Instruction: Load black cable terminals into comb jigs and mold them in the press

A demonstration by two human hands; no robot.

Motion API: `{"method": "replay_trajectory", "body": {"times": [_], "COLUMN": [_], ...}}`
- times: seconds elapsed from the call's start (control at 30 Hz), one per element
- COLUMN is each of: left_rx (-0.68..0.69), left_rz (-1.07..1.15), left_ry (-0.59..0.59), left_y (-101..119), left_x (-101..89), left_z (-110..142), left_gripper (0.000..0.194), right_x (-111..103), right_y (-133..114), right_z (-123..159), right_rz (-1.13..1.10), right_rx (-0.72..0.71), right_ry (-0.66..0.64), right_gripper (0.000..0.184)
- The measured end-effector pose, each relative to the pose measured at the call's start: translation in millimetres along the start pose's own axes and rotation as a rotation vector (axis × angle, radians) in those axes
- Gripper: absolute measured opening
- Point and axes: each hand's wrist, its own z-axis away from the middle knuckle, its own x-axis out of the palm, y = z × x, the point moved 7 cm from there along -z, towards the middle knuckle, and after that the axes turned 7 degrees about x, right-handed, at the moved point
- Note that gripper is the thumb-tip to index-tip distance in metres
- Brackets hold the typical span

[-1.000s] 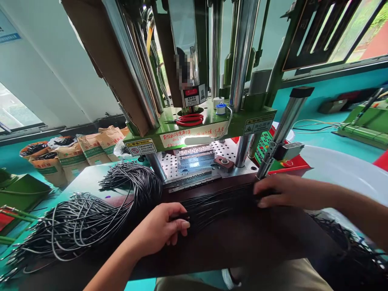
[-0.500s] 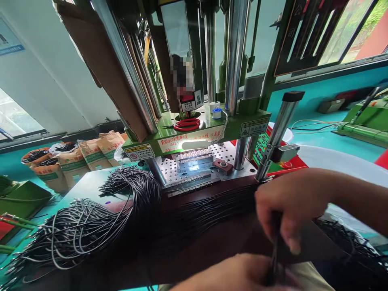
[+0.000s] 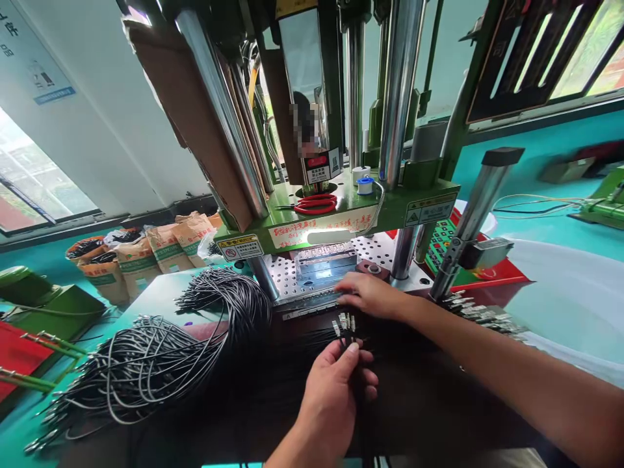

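My left hand (image 3: 334, 390) is closed around a bunch of black cables, with their metal connector ends (image 3: 346, 324) sticking up above the thumb. Beyond it, my right hand (image 3: 373, 296) reaches to the front of the lower mould. Its thumb and fingertips are bent towards each other at the metal mould bar (image 3: 312, 305); anything between them is too small to make out. Behind the fingertips lies the clear-topped mould block (image 3: 326, 268) on the perforated press plate (image 3: 280, 276). The lower ends of the held cables vanish against the dark bench.
Large bundles of black cables (image 3: 146, 370) lie on the left of the bench. Steel press columns (image 3: 404, 250) flank the mould below a green platen (image 3: 390, 209) carrying red-handled scissors (image 3: 316, 203). More connector ends (image 3: 480, 315) lie at right, beside a white tub (image 3: 560, 292).
Both hands were low at the right on dark cables. My left hand has come up and left with the bunch, and my right hand has left it for the mould. The view has shifted.
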Motion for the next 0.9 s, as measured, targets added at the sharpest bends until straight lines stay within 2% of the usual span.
{"method": "replay_trajectory", "body": {"times": [0.13, 0.2, 0.3, 0.43, 0.5, 0.53, 0.63, 0.7, 0.8, 0.9], "left_rx": [0.045, 0.074, 0.08, 0.115, 0.152, 0.163, 0.146, 0.113, 0.041, -0.026], "left_rz": [-0.047, -0.098, -0.147, -0.086, -0.021, 0.003, 0.053, 0.103, 0.199, 0.243], "left_ry": [0.054, 0.072, 0.095, 0.111, 0.115, 0.108, 0.067, 0.037, -0.061, -0.131], "left_y": [14.3, 21.4, 29.2, 39.8, 44.2, 45.2, 43.0, 39.5, 35.4, 34.4], "left_x": [-4.3, -6.7, -10.6, -10.1, -8.7, -7.8, -6.0, -5.6, 0.3, 7.4], "left_z": [-0.9, -4.0, -11.2, -20.6, -24.1, -25.7, -30.6, -33.9, -38.0, -40.7], "left_gripper": [0.022, 0.022, 0.024, 0.019, 0.021, 0.022, 0.024, 0.025, 0.027, 0.029], "right_x": [5.7, 6.9, -1.9, -15.8, -18.9, -19.6, -16.9, -14.3, -9.4, -7.7], "right_y": [20.8, 18.2, 6.5, -2.5, -0.4, 2.1, 13.8, 22.0, 32.0, 37.9], "right_z": [-9.1, -6.1, 0.7, 14.2, 23.0, 26.4, 30.1, 27.6, 21.9, 18.7], "right_rz": [0.244, 0.303, 0.315, 0.198, 0.002, -0.137, -0.56, -0.721, -0.853, -0.918], "right_rx": [-0.015, -0.023, -0.017, 0.038, 0.128, 0.183, 0.299, 0.285, 0.242, 0.236], "right_ry": [0.039, 0.021, -0.036, -0.273, -0.357, -0.357, -0.212, -0.056, 0.094, 0.144], "right_gripper": [0.017, 0.013, 0.016, 0.023, 0.032, 0.036, 0.048, 0.056, 0.058, 0.05]}}
